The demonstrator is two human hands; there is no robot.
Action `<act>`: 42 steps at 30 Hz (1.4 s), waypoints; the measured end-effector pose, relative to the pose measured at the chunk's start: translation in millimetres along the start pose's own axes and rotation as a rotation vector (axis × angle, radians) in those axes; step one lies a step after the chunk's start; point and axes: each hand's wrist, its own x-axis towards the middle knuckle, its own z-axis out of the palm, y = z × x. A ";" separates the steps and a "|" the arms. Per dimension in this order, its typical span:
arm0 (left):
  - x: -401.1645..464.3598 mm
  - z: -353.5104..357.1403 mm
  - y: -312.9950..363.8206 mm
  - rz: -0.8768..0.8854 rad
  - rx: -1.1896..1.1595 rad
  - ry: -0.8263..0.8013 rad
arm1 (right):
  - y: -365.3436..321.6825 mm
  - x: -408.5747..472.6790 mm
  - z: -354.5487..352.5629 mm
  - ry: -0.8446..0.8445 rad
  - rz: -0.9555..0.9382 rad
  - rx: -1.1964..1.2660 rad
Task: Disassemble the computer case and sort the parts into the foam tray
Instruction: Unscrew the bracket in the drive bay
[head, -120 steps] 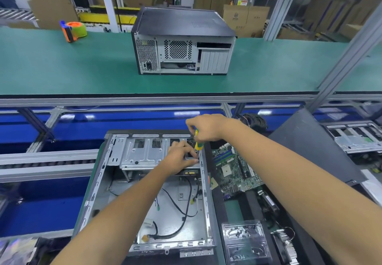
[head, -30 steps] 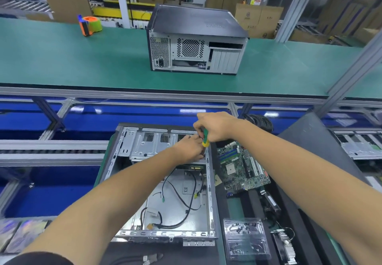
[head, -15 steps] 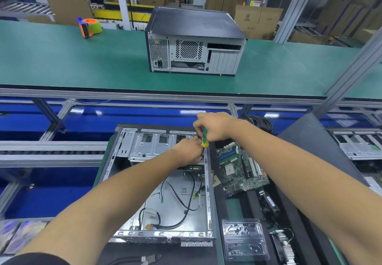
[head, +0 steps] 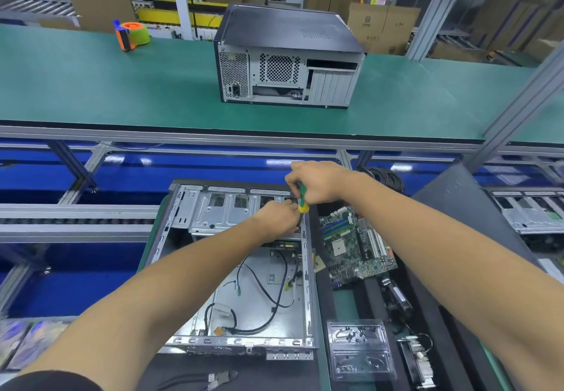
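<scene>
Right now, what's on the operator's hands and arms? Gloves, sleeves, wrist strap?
Left hand and right hand are both bare: no gloves, rings, watch or wrist strap visible. Forearms are uncovered to the frame edge. A dark sleeve edge shows at the lower left, on the left arm.

A second computer case (head: 288, 61), closed and with its rear panel facing the camera, stands upright on the green tabletop (head: 91, 85) across the upper middle of the frame. To its left, in the upper left, sits an orange and green tape dispenser (head: 131, 35) (blue at its handle end), well apart from the case. Behind the tabletop, brown cardboard boxes (head: 383, 24) are stacked at the upper right. Grey aluminium frame rails (head: 213, 140) run across the middle of the frame, over blue surfaces below.
</scene>
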 end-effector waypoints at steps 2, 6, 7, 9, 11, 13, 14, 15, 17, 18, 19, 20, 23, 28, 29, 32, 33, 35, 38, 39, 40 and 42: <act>0.0 1.3 -2.8 -0.009 0.007 -0.003 | 0.5 1.8 0.1 -0.003 0.002 0.023; 1.0 0.9 -8.9 -0.055 -0.134 -0.042 | 1.4 3.2 0.1 -0.006 0.010 0.048; 0.8 1.2 -9.8 -0.067 -0.179 -0.044 | 1.7 3.5 0.2 -0.005 0.012 0.050; -0.1 2.6 -9.6 -0.073 -0.223 -0.030 | 2.0 3.9 0.5 -0.005 0.009 0.045; -0.6 4.3 -8.3 -0.076 -0.212 -0.014 | 2.2 4.3 1.3 -0.007 0.007 0.041; 0.5 6.1 -6.7 -0.079 -0.186 0.006 | 2.5 4.9 2.7 -0.006 0.009 0.042; 1.1 6.2 -6.1 -0.082 -0.172 0.012 | 2.6 5.4 3.3 -0.008 0.010 0.044; 1.6 5.9 -5.8 -0.089 -0.165 0.013 | 2.9 5.7 3.8 -0.009 0.011 0.050; 2.1 5.9 -5.5 -0.104 -0.178 0.009 | 3.1 6.2 4.2 -0.010 0.011 0.057; 1.9 6.1 -5.8 -0.105 -0.191 0.007 | 3.0 6.1 4.3 -0.013 0.014 0.056; 1.9 6.1 -6.2 -0.106 -0.211 0.004 | 2.9 6.1 4.5 -0.015 0.019 0.055; 1.6 6.1 -7.3 -0.108 -0.243 0.001 | 2.6 6.1 4.9 -0.014 0.020 0.052; 1.6 6.4 -9.5 -0.128 -0.347 -0.011 | 3.3 6.2 5.7 -0.006 0.009 0.024; -2.2 10.1 -6.9 -0.223 -0.512 0.062 | 1.2 6.4 6.8 -0.006 -0.124 -0.116; -4.4 12.2 -6.0 -0.233 -0.556 0.106 | 1.0 6.7 8.2 0.001 -0.137 -0.128; -13.9 16.1 -4.9 -0.263 -0.758 0.220 | 0.4 6.7 9.4 0.015 -0.120 -0.053; -15.7 14.3 -5.3 -0.263 -0.837 0.223 | 0.0 6.3 8.4 0.008 -0.113 -0.024; -15.5 10.1 -5.9 -0.241 -1.061 0.196 | -0.1 5.7 6.5 -0.014 -0.102 -0.005; -15.4 4.9 -3.5 -0.237 -1.170 0.182 | 1.9 6.0 6.0 -0.024 -0.066 -0.010; -14.8 5.2 -2.3 -0.246 -1.157 0.187 | 3.3 6.3 6.8 -0.009 -0.045 0.020; -13.8 5.8 -0.7 -0.272 -1.129 0.200 | 3.9 6.5 7.9 0.012 -0.018 0.076; -11.5 9.3 2.5 -0.354 -1.053 0.249 | 3.8 6.8 10.0 0.056 0.048 0.194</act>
